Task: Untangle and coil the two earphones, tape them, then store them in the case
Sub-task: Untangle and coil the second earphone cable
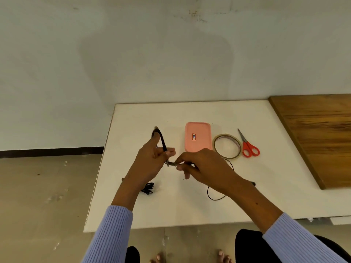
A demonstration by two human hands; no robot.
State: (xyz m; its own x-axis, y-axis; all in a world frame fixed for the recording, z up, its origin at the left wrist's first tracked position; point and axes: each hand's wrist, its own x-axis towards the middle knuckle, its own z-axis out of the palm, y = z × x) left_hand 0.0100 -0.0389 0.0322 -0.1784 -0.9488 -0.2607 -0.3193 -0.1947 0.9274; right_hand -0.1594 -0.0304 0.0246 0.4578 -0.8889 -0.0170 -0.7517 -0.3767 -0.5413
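From the head camera, the task stood at its coiling stage. The left hand (152,160) gripped a looped bundle of thin black earphone cable (161,139), which arched above its fingers, while the right hand (197,166) pinched the small metallic plug end (171,164) just beside that loop; loose cable trailed away beneath the right wrist onto the matte white tabletop (247,196). A second black earphone (147,188) lay bunched near the left forearm; whether it was neatly coiled I could not tell, and no tape showed on it. Taping and storing appeared still to come: the smooth pink rounded-rectangle case (198,136) sat closed beyond the hands, with a ring of glossy translucent tape (227,146) beside it and red-handled steel scissors (248,147) beyond that. A grained brown wooden board (313,133) lay at the right.
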